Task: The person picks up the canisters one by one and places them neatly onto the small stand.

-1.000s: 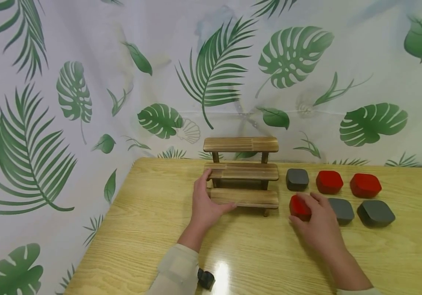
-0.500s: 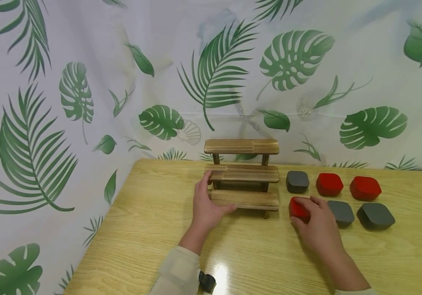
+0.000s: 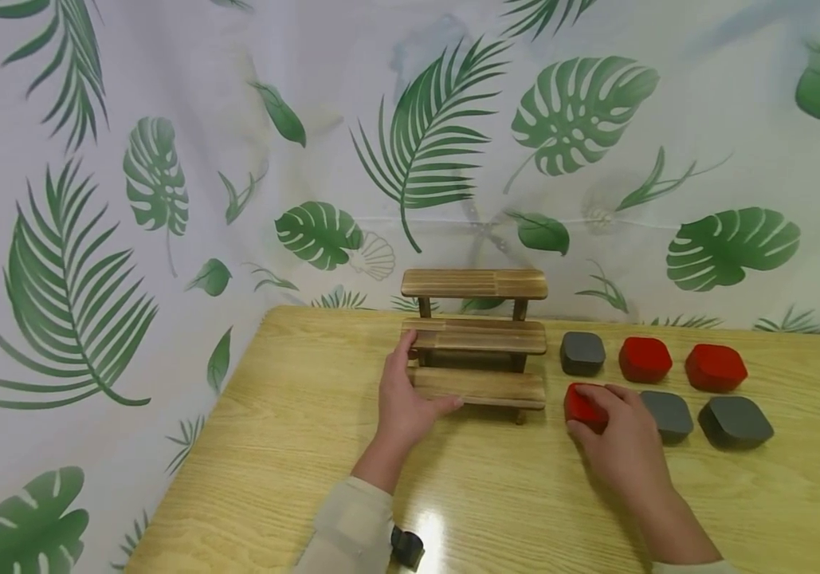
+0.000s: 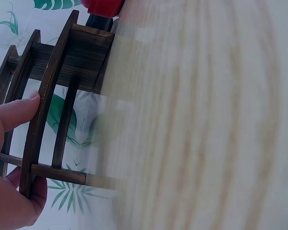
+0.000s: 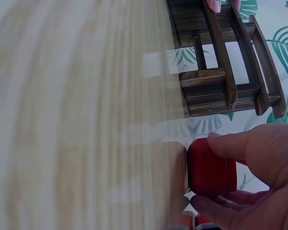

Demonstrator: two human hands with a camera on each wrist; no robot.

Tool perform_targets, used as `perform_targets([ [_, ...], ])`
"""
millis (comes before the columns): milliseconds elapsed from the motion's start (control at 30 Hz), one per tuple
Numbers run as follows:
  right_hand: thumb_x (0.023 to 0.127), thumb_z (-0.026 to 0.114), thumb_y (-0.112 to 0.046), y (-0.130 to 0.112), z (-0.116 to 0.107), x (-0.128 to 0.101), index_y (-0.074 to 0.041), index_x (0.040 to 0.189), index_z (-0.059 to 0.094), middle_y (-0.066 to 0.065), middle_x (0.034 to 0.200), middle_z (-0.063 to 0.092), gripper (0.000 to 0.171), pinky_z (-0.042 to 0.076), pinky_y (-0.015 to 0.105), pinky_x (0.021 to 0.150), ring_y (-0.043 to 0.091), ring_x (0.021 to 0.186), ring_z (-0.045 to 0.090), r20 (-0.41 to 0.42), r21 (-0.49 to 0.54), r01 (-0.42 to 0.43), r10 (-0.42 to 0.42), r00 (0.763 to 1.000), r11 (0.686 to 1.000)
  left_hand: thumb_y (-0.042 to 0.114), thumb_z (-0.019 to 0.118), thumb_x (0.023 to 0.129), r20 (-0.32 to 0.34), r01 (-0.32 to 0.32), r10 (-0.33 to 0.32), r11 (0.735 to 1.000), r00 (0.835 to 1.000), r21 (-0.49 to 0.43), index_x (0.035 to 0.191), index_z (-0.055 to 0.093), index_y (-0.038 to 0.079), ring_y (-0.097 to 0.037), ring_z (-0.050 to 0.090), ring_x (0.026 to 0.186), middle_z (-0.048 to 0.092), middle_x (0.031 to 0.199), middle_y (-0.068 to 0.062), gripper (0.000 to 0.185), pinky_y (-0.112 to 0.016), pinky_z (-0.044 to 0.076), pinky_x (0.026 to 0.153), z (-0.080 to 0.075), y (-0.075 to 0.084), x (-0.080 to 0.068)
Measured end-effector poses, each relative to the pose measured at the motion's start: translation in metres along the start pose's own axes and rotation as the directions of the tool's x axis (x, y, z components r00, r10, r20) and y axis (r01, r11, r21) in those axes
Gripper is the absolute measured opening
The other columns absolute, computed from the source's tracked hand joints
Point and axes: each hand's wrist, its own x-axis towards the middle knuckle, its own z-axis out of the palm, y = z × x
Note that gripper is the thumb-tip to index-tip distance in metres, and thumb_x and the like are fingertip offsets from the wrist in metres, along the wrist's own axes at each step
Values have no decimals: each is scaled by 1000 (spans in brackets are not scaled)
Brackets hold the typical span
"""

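A small three-tier wooden stand [image 3: 477, 335] sits on the light wooden table [image 3: 295, 446] near its back edge. My left hand [image 3: 404, 399] grips the stand's left end, thumb under the lowest step and a finger against the middle one; the left wrist view shows the same hold on the stand [image 4: 53, 105]. My right hand [image 3: 621, 434] holds a red rounded box [image 3: 582, 404] just right of the stand, fingers and thumb curled round it. In the right wrist view the red box [image 5: 211, 167] is pinched between finger and thumb, with the stand [image 5: 225, 72] beyond it.
More rounded boxes lie right of the stand: a grey one [image 3: 582, 353] and two red ones [image 3: 645, 359] [image 3: 715, 367] in the back row, two grey ones [image 3: 668, 414] [image 3: 734, 422] in front. A leaf-print curtain [image 3: 166, 183] hangs behind and left of the table.
Almost nothing differs; both hands keep their holds, and the view has shifted slightly.
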Motion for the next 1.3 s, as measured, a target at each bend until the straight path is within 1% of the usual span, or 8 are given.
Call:
perform_targets([
  [167,85,79,-13,-1,2,1,-3,130,63,33,131,46,49,41,66,88,56,114,45,-1,1,-10,10,1000,1000,12,97,62,-11,-3,3,1000,1000,4,156,32,20,-31,39,136,41,150,-10,115,-46,36,107,-1,3,0],
  [433,84,80,-14,2,1,1,-1,130,62,35,130,45,51,39,67,89,56,114,44,11,-3,-21,21,1000,1000,13,98,62,-1,37,-37,999,999,-4,157,31,27,-28,37,138,39,152,-5,117,-44,35,107,3,2,0],
  [633,84,81,-15,3,2,2,-1,130,61,36,129,44,52,38,68,89,57,114,43,18,-8,-26,26,999,1000,12,98,62,-4,25,-25,1000,1000,-2,157,30,26,-27,38,136,41,149,-5,117,-44,36,107,4,-1,1],
  [800,83,81,-13,-1,4,2,-1,128,62,34,128,46,50,40,67,88,56,113,44,-1,-7,-23,23,1000,1000,12,97,63,-2,16,-16,1000,1000,10,157,29,26,-27,37,137,41,150,-6,117,-43,34,108,1,-2,2],
  [1133,82,82,-12,0,5,1,-1,127,63,33,127,46,51,38,68,88,55,114,44,-20,2,-19,19,1000,1000,15,97,64,-4,3,-3,1000,1000,9,158,29,26,-27,36,138,40,151,-5,116,-45,34,108,1,-3,0],
  [1300,81,82,-11,0,6,1,-1,127,63,34,126,47,50,39,67,88,55,113,45,-29,8,-14,14,999,1000,14,97,63,-9,14,-14,1000,1000,-3,157,30,28,-27,36,138,40,151,-4,116,-45,34,108,0,-3,0],
])
